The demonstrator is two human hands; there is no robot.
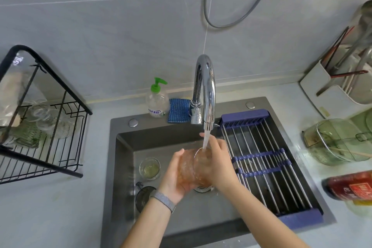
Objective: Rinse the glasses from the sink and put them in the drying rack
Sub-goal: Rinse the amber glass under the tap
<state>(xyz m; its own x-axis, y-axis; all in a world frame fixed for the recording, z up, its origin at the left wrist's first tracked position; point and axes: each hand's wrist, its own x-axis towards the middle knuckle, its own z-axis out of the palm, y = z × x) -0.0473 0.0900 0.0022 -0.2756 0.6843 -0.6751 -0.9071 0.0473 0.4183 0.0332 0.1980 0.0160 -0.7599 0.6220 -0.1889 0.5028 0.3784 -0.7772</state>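
Both hands, left hand (177, 175) and right hand (217, 163), fingers curling around amber glass (191, 169), rinsing under stream (206, 139). Next needing: carrying to rack (66, 110); two glasses waiting left of fingers.

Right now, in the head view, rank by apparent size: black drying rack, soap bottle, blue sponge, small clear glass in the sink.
1. black drying rack
2. soap bottle
3. blue sponge and small clear glass: look alike, so unranked.

Bare forearms, grey woven wristband (162, 200) on left wrist
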